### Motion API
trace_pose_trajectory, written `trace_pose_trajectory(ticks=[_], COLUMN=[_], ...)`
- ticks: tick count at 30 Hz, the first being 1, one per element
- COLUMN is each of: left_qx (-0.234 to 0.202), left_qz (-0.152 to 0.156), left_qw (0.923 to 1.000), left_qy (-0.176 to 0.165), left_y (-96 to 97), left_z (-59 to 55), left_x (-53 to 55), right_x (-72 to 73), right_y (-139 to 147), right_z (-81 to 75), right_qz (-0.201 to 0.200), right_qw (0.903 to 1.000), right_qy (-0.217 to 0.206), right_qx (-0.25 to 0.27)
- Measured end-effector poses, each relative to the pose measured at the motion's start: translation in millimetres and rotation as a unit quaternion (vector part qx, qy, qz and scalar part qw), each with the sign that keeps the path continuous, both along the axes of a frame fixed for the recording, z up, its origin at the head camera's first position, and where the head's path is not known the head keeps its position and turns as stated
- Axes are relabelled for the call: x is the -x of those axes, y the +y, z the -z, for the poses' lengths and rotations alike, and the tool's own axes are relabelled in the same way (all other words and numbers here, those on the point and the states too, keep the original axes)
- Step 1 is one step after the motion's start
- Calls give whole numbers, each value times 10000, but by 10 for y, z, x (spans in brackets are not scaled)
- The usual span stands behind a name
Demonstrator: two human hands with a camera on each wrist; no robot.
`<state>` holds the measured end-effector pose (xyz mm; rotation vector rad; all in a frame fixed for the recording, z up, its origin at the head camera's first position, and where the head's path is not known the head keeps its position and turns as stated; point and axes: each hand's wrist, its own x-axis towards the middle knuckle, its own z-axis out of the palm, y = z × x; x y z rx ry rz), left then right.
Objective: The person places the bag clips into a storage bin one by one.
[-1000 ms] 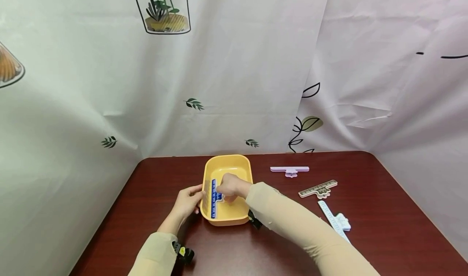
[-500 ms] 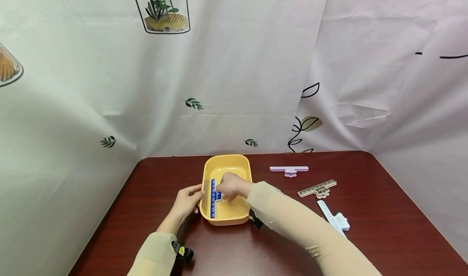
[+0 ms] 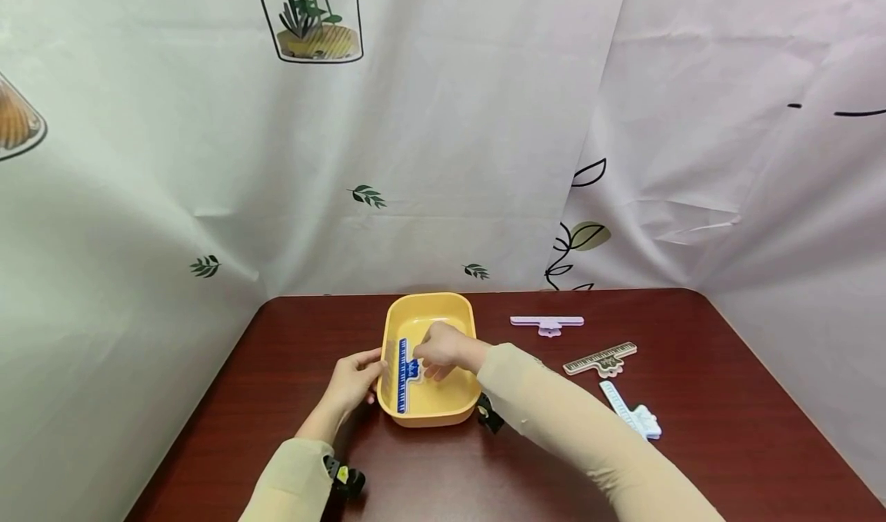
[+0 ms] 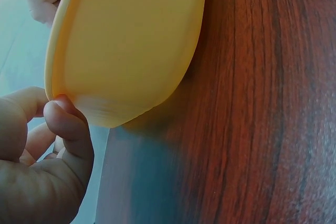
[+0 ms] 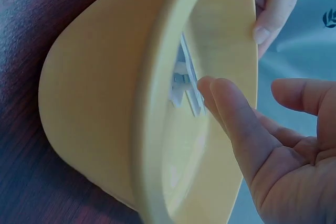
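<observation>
A yellow plastic basin (image 3: 446, 400) stands on the table, left of its middle. Inside it, along the left side, lies a blue piano-key clip (image 3: 403, 380), its lever toward the right. My left hand (image 3: 351, 382) pinches the basin's left rim; the left wrist view shows thumb and finger at the edge of the basin (image 4: 131, 35). Over the basin is my right hand (image 3: 444, 349), just right of the clip's lever. In the right wrist view this hand (image 5: 278, 145) has its thumb spread from its extended fingers, nothing between them, fingertips close to the clip (image 5: 184, 77).
To the right on the dark red table (image 3: 526, 445) lie a lilac clip (image 3: 548, 321), a brown piano-key clip (image 3: 601, 360) and a pale blue clip (image 3: 631, 413), partly near my right sleeve (image 3: 567, 422). A white printed curtain (image 3: 429, 137) hangs behind the table.
My right hand has moved slightly right and away from the blue clip, and its fingers have loosened. The clip stays in the basin. My left hand keeps its place on the rim.
</observation>
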<state>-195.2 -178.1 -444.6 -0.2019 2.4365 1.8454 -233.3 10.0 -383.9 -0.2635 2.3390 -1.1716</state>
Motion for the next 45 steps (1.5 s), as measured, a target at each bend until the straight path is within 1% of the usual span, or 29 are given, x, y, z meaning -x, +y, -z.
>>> trace_pose_trajectory(ticks=[7, 9, 15, 17, 19, 23, 26, 35, 45], left_qx=[23, 35, -28, -60, -76, -51, -32, -67, 47], left_qz=[-3, 27, 64, 65, 62, 13, -13, -27, -18], left_qw=[10000, 10000, 10000, 10000, 9999, 10000, 10000, 10000, 10000], left_qy=[-13, 15, -43, -42, -30, -6, -8, -33, -60], left_y=[-7, -1, 60, 67, 54, 15, 1, -2, -8], left_z=[11, -7, -188, -207, -160, -26, 25, 28, 25], left_x=[7, -6, -96, -106, -84, -13, 16, 13, 18], right_x=[22, 24, 21, 19, 18, 19, 20, 29, 13], right_y=[52, 63, 107, 126, 147, 184, 204, 277, 343], right_z=[-10, -11, 6, 8, 10, 9, 12, 19, 13], right_qz=[96, 106, 66, 31, 2, -60, -58, 20, 2], right_qw=[9998, 9998, 9994, 9990, 9984, 9971, 9964, 9949, 9944], right_qy=[-131, -154, -195, -224, -255, -310, -350, -499, -439], right_qx=[86, 122, 293, 386, 499, 690, 770, 878, 965])
